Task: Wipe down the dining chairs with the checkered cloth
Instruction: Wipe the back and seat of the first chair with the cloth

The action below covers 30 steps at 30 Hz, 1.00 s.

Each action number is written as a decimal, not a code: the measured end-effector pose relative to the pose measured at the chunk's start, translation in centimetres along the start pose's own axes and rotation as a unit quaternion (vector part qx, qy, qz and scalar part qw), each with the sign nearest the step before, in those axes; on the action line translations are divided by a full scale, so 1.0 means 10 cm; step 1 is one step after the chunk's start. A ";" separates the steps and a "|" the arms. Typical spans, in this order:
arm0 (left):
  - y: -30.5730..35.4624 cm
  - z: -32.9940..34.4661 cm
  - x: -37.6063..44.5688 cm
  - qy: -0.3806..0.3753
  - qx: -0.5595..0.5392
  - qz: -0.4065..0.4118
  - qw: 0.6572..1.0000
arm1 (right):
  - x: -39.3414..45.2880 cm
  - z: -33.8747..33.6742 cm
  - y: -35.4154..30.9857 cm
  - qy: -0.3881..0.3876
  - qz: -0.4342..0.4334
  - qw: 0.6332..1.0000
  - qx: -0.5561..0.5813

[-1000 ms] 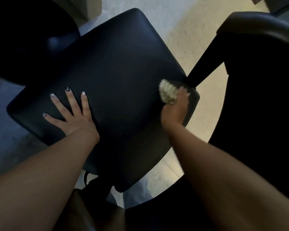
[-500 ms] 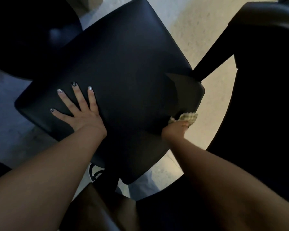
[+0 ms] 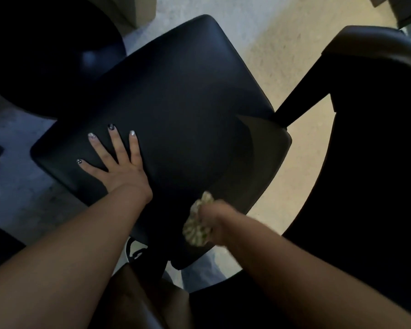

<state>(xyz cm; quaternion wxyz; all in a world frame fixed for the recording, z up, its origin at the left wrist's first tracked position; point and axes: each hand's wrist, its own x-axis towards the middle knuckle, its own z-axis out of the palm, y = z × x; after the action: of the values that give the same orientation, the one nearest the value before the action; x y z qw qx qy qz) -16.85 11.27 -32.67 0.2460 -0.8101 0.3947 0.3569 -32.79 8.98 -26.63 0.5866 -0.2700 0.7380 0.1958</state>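
Near the seat's front right edge, the right hand (image 3: pixel 215 218) grips the checkered cloth (image 3: pixel 197 225) bunched in a closed fist, blurred in the head view. Cloth looks soft, light, crushable; likely best held wadded in the palm so it does not slip on the smooth dark chair seat (image 3: pixel 176 96). Left hand (image 3: pixel 119 167) lies flat, fingers spread, on the seat's left side, bracing it. Seat appears firm and slick.
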 end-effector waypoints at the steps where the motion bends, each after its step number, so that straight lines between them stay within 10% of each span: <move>1: 0.00 0.00 -0.01 0.000 -0.001 0.002 1.000 | 0.01 -0.14 -0.04 0.022 0.001 0.998 0.055; 6: 0.01 0.00 0.00 0.000 0.009 -0.003 1.000 | 0.21 -1.18 -0.35 0.388 -0.168 0.906 0.028; 11: 0.02 0.02 0.01 0.009 0.015 -0.008 1.000 | 0.64 -1.61 -0.40 0.462 -0.220 0.855 -0.083; 15: 0.02 0.05 0.02 0.021 0.010 -0.009 1.000 | 0.89 -1.37 -0.20 0.392 -0.285 0.857 -0.176; 23: 0.01 0.06 0.03 0.019 0.010 -0.008 1.000 | 0.75 -0.34 0.11 0.364 -0.179 0.899 -0.163; 30: 0.00 0.04 0.03 0.009 0.008 -0.011 1.000 | 0.25 0.58 0.19 0.187 -0.109 0.966 -0.138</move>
<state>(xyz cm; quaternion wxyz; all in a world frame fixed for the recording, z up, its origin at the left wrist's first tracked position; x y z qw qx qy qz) -16.92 11.44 -33.14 0.2532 -0.8153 0.3910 0.3440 -29.97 13.59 -30.50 0.4127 -0.4587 0.7669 0.1767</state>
